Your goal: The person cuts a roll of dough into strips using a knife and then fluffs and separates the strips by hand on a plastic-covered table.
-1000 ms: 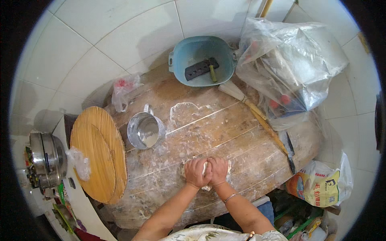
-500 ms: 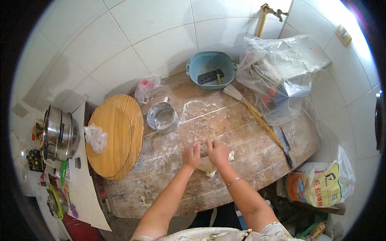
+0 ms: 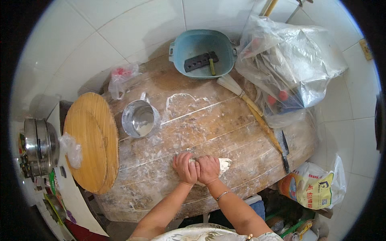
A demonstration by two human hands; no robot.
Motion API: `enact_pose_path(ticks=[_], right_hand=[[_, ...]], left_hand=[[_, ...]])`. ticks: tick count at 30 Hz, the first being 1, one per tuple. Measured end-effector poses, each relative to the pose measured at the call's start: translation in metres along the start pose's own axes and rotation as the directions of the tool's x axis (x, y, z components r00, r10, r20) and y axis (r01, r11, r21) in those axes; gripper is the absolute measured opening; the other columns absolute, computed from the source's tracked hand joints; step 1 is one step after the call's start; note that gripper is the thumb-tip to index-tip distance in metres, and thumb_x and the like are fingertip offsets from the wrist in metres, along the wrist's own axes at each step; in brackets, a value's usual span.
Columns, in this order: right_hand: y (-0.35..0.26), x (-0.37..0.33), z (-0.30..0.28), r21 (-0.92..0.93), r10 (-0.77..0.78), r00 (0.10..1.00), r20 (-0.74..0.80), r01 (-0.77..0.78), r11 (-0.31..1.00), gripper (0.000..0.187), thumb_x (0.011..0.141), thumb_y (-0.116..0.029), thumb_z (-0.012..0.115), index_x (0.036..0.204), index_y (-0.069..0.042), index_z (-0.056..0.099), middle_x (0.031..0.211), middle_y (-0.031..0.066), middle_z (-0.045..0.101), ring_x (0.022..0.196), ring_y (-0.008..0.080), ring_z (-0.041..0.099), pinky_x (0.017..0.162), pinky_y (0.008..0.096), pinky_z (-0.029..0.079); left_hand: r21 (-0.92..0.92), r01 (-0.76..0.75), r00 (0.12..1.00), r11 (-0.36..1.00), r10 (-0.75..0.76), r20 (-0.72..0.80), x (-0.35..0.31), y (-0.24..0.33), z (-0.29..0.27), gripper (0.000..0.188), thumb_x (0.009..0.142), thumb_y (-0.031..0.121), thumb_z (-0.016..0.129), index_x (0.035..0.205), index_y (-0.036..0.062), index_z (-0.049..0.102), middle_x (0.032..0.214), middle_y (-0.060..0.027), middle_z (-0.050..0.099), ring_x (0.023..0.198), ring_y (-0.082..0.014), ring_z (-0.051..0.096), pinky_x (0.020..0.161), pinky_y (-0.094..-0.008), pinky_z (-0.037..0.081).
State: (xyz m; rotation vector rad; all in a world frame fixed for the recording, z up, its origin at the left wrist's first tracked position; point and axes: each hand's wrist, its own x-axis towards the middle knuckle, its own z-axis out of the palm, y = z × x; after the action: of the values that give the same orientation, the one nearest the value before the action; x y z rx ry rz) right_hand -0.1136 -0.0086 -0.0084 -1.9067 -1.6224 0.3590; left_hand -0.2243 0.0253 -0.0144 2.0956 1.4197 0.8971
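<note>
Pale dough (image 3: 224,165) lies on the floury wooden board, mostly covered by my hands. My left hand (image 3: 186,168) is closed over its left part, fingers curled down. Pressed against it, my right hand (image 3: 208,170) grips the dough too, and a rough lump sticks out past its right side. Beyond my hands, to the left, stands a metal mug (image 3: 140,119) with some white stuff at its bottom. A brush (image 3: 232,85) with pale bristles lies to the right, beside a wooden stick (image 3: 266,130) and a dark-handled knife (image 3: 284,149).
The wooden board (image 3: 161,201) fills the middle. Round slatted bamboo lids (image 3: 86,148) stand at its left, near a steel pot (image 3: 40,146). At the back are a blue-green basin (image 3: 203,40) and a large clear plastic bag (image 3: 297,60). A flour sack (image 3: 309,186) sits at the right.
Both hands have closed more tightly on the dough and pulled nearer to me, with the fingers now folded over it. The whole view has also shifted and come closer to the board.
</note>
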Motion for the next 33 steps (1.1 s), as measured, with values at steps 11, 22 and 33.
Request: enact_pose_path(ticks=[11, 22, 33], right_hand=[[0.015, 0.068, 0.006, 0.088, 0.405, 0.878, 0.254, -0.438, 0.895, 0.03, 0.089, -0.032, 0.051, 0.079, -0.006, 0.065, 0.079, 0.0184, 0.065, 0.076, 0.037, 0.062, 0.068, 0.048, 0.047], [0.021, -0.087, -0.05, 0.109, -0.014, 0.994, -0.111, 0.027, 0.994, 0.021, 0.086, -0.016, 0.052, 0.103, -0.007, 0.06, 0.102, 0.0132, 0.06, 0.098, 0.0339, 0.054, 0.088, 0.0451, 0.038], [0.06, -0.009, -0.026, -0.015, 0.2, 0.979, -0.047, -0.201, 0.979, 0.013, 0.083, -0.016, 0.051, 0.087, -0.008, 0.06, 0.088, 0.0139, 0.062, 0.083, 0.0325, 0.058, 0.076, 0.044, 0.041]], left_hand=[[0.222, 0.193, 0.954, 0.956, -0.236, 0.186, 0.07, 0.006, 0.018, 0.029, 0.088, 0.02, 0.048, 0.112, 0.0086, 0.06, 0.11, -0.0161, 0.061, 0.107, -0.0326, 0.054, 0.092, -0.0475, 0.037], [0.145, -0.16, 0.974, 0.976, 0.132, 0.184, -0.064, 0.058, -0.016, 0.032, 0.087, 0.023, 0.047, 0.111, 0.0088, 0.061, 0.112, -0.0096, 0.058, 0.111, -0.029, 0.049, 0.098, -0.0462, 0.029], [0.095, -0.226, 0.939, 0.97, 0.191, 0.285, 0.033, 0.031, 0.037, 0.018, 0.081, 0.025, 0.052, 0.087, 0.0117, 0.062, 0.085, -0.0058, 0.062, 0.085, -0.026, 0.056, 0.081, -0.0415, 0.034]])
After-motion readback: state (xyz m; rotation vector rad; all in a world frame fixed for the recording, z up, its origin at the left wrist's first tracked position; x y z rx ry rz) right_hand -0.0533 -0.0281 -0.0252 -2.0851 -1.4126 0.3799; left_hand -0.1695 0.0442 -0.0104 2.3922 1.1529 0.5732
